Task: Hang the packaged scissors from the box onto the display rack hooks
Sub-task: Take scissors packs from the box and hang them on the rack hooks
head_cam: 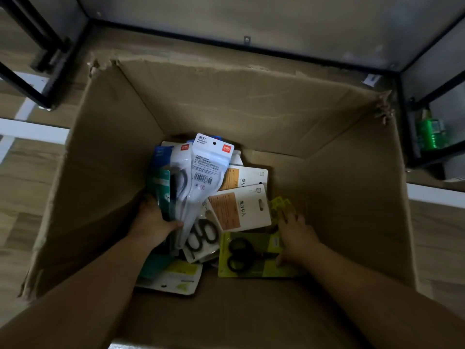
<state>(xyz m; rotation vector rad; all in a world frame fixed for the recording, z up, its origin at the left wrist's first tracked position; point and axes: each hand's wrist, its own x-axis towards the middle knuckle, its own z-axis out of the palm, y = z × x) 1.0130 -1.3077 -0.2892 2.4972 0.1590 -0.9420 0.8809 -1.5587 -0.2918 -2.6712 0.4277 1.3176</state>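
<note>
Both bare forearms are stretched down and forward, pretty much parallel. The left hand (pixel 151 220) is curled tight, thumb pressed across toward the right. The right hand (pixel 294 235) is laid flat, fingers (pixel 289 217) spread loosely, palm down.

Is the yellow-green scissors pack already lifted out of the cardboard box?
No, the yellow-green scissors pack lies flat on the floor of the cardboard box, with the right hand resting on its edge.

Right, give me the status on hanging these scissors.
Done: nothing visible; no hooks in view. In hand: the left hand grips a bunch of upright packs; the right hand rests on the yellow-green pack. Left: several packs remain in the cardboard box.
</note>
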